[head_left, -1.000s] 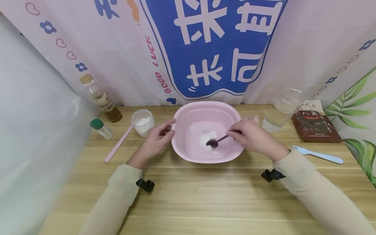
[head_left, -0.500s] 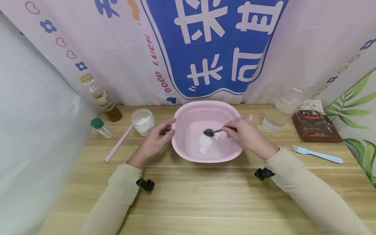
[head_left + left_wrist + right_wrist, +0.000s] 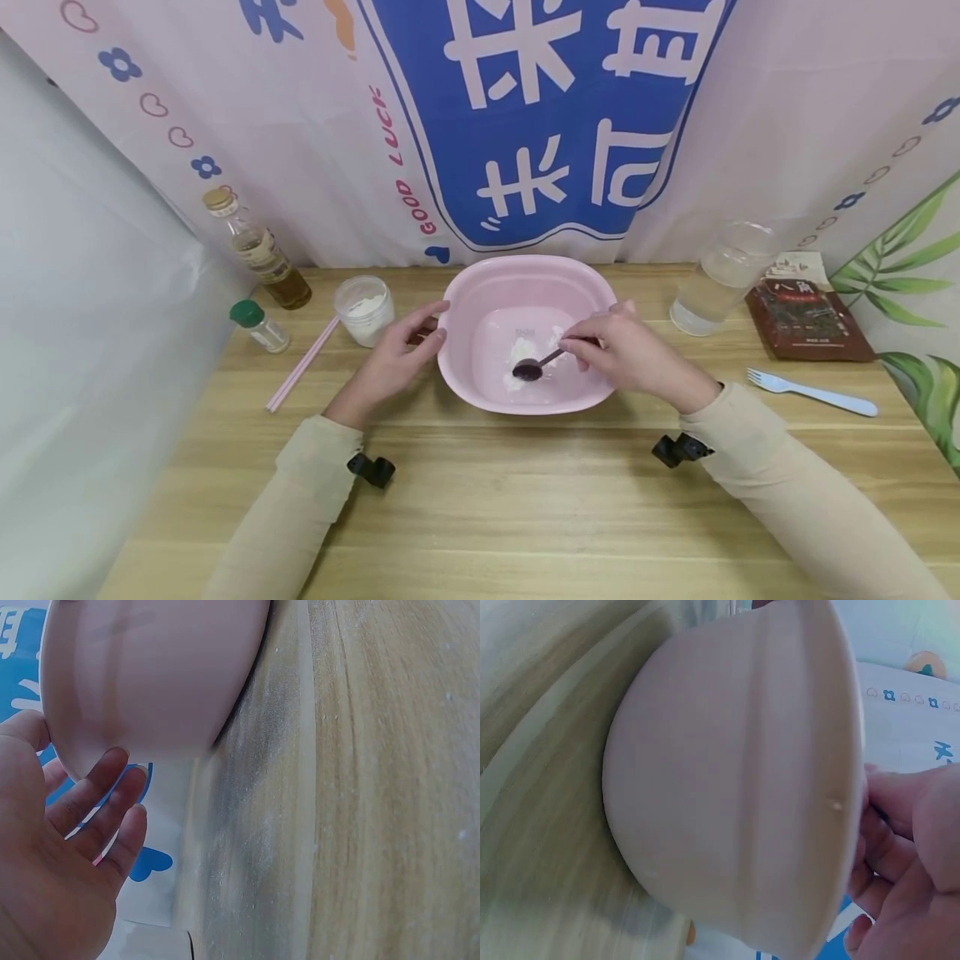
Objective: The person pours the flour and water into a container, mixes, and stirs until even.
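Note:
A pink plastic basin (image 3: 528, 404) stands on the table with white powder (image 3: 523, 350) on its bottom. My right hand (image 3: 630, 346) pinches the handle of a small dark spoon (image 3: 528, 370). The spoon's bowl is low in the basin, at the powder. My left hand (image 3: 401, 354) rests at the basin's left rim, with loosely bent fingers (image 3: 112, 806) against the outside in the left wrist view. In the right wrist view the basin's outer wall (image 3: 705, 765) hides the spoon, and the right hand's fingers reach behind the rim.
Left of the basin are a jar of white powder (image 3: 365, 310), pink chopsticks (image 3: 303, 364), a green-capped shaker (image 3: 259, 327) and a bottle of brown liquid (image 3: 258, 250). To the right are a water jug (image 3: 712, 287), a brown packet (image 3: 810, 321) and a blue fork (image 3: 813, 392).
The spoon has moved about in the basin, first up and away, then back toward the near side. The powder has spread out. My left hand has stayed put.

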A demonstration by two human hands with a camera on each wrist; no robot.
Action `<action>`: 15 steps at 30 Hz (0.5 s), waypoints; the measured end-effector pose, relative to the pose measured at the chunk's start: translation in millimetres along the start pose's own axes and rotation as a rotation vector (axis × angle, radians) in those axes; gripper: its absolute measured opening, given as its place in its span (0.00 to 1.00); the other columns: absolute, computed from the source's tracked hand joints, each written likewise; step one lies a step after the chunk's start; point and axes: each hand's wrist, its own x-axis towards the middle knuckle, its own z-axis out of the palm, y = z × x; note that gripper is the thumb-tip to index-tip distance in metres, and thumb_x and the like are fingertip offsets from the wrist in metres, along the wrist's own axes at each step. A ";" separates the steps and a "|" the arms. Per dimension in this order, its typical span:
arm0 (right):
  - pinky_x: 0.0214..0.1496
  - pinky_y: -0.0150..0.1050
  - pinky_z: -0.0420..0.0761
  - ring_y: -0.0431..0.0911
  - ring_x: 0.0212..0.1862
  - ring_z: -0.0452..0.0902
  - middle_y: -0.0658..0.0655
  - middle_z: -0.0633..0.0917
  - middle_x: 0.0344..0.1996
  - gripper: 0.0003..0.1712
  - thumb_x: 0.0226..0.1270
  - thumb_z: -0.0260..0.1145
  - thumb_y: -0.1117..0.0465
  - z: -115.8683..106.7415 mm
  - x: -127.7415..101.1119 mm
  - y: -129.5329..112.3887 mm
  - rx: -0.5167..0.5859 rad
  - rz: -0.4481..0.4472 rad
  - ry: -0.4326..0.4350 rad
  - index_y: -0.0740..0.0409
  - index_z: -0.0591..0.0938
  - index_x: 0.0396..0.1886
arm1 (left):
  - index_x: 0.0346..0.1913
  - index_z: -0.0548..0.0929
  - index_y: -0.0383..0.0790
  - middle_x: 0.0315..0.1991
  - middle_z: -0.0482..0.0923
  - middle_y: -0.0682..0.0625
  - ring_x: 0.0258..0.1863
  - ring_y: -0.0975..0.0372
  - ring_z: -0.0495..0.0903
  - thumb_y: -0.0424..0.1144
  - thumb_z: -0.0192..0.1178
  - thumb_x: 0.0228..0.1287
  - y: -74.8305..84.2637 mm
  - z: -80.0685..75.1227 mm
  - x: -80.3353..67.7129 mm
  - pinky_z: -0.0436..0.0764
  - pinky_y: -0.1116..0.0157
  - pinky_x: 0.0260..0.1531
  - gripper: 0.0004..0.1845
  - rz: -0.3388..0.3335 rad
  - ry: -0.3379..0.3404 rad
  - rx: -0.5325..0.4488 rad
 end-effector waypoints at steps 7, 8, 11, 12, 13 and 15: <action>0.57 0.49 0.59 0.46 0.36 0.79 0.49 0.90 0.26 0.08 0.78 0.69 0.63 4.1 4.2 6.7 -0.057 0.010 0.092 0.58 0.93 0.43 | 0.80 0.73 0.43 0.56 0.87 0.38 0.51 0.50 0.85 0.42 0.58 0.83 0.0 0.2 -0.2 0.86 0.60 0.52 0.27 -0.012 -0.007 0.004; 0.56 0.49 0.60 0.47 0.36 0.80 0.49 0.90 0.26 0.07 0.77 0.70 0.63 3.9 4.5 8.6 -0.082 0.016 0.121 0.58 0.94 0.42 | 0.80 0.73 0.43 0.56 0.87 0.38 0.51 0.50 0.85 0.43 0.58 0.83 0.1 0.3 -0.1 0.86 0.60 0.52 0.27 -0.011 -0.006 0.005; 0.54 0.51 0.60 0.50 0.36 0.84 0.51 0.92 0.27 0.06 0.75 0.73 0.63 2.1 5.2 12.6 -0.152 0.023 0.198 0.58 0.94 0.41 | 0.80 0.73 0.43 0.55 0.87 0.38 0.50 0.50 0.85 0.42 0.58 0.83 -0.3 0.1 0.3 0.86 0.60 0.52 0.27 -0.006 -0.004 0.007; 0.53 0.52 0.60 0.50 0.36 0.85 0.52 0.92 0.28 0.05 0.74 0.74 0.63 1.1 5.2 13.6 -0.168 0.024 0.214 0.58 0.94 0.41 | 0.79 0.73 0.43 0.55 0.87 0.38 0.50 0.50 0.85 0.42 0.58 0.83 -0.6 0.0 0.4 0.86 0.60 0.51 0.27 -0.004 -0.002 0.007; 0.53 0.52 0.60 0.51 0.37 0.85 0.52 0.93 0.29 0.05 0.73 0.74 0.63 0.5 5.3 14.3 -0.179 0.030 0.224 0.59 0.95 0.40 | 0.79 0.73 0.43 0.55 0.87 0.38 0.50 0.50 0.85 0.42 0.58 0.83 -0.8 -0.1 0.5 0.86 0.60 0.51 0.27 -0.003 -0.001 0.006; 0.53 0.53 0.60 0.52 0.37 0.86 0.53 0.94 0.31 0.05 0.73 0.75 0.62 -0.8 5.8 14.1 -0.184 0.042 0.225 0.59 0.95 0.41 | 0.79 0.73 0.42 0.55 0.87 0.38 0.50 0.50 0.85 0.41 0.58 0.83 -1.1 -0.3 0.6 0.86 0.60 0.51 0.27 -0.001 0.001 0.003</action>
